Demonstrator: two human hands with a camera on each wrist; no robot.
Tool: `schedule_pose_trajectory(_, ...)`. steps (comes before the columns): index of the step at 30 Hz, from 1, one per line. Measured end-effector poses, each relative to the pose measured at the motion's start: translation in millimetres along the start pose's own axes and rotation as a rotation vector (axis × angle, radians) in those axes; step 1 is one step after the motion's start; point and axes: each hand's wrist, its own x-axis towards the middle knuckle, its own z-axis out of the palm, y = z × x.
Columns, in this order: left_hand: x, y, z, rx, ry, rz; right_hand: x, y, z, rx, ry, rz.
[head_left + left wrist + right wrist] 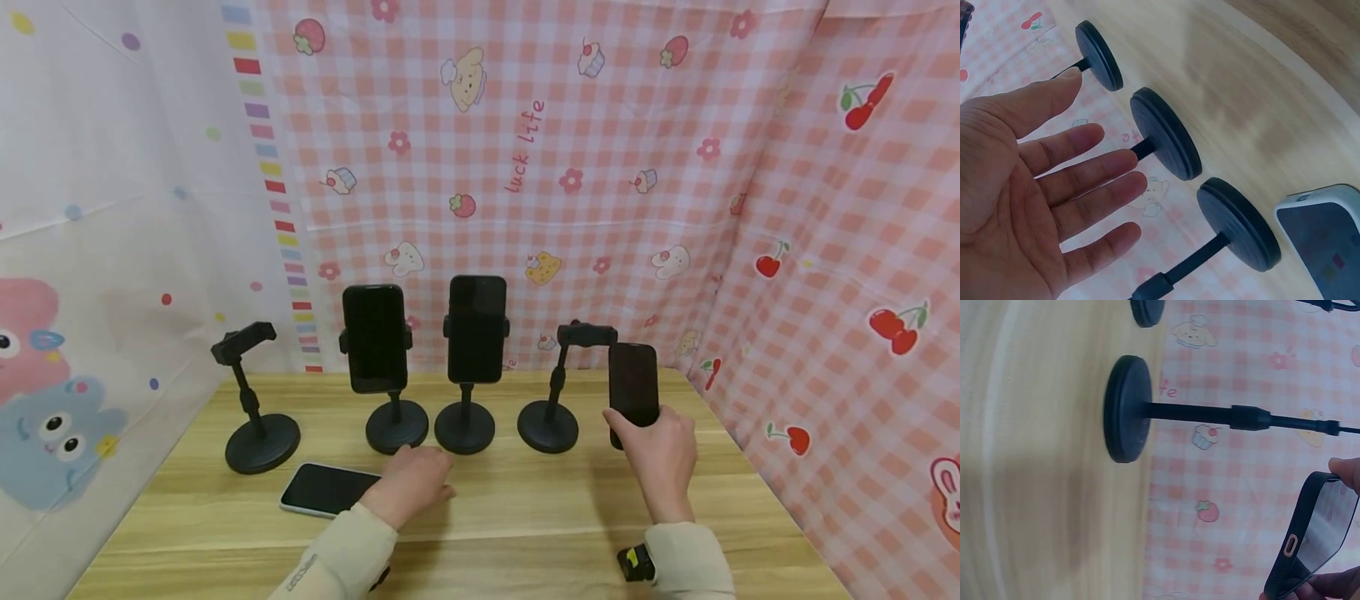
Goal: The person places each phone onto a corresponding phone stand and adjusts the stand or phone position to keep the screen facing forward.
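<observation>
My right hand (658, 454) grips a dark phone (633, 385) upright by its lower end, just right of an empty black stand (555, 392) whose clamp (587, 333) is level with the phone's top. In the right wrist view, the phone (1313, 534) in its dark case sits between my fingertips (1346, 467), beyond the stand's round base (1125, 409). My left hand (414, 483) hovers palm down over the table with fingers straight and spread (1054, 181), holding nothing. It is beside a white-cased phone (330, 489) lying face up (1325, 240).
Two more stands carry dark phones (375, 337) (477, 329) at the middle back. Another empty stand (255, 400) is at the left. The wooden table (525, 517) is walled by pink checked cloth (825, 292) behind and to the right.
</observation>
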Motion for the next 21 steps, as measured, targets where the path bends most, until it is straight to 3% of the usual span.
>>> schedule_pose_trajectory(9, 13.9, 2.7, 0.7, 0.004, 0.068, 0.085, 4, -7, -10, 0.026, 0.038, -0.027)
schedule_pose_trajectory(21, 39.1, 16.8, -14.3, -0.099, 0.012, 0.082, 7, -19, -24, 0.075, 0.056, -0.032)
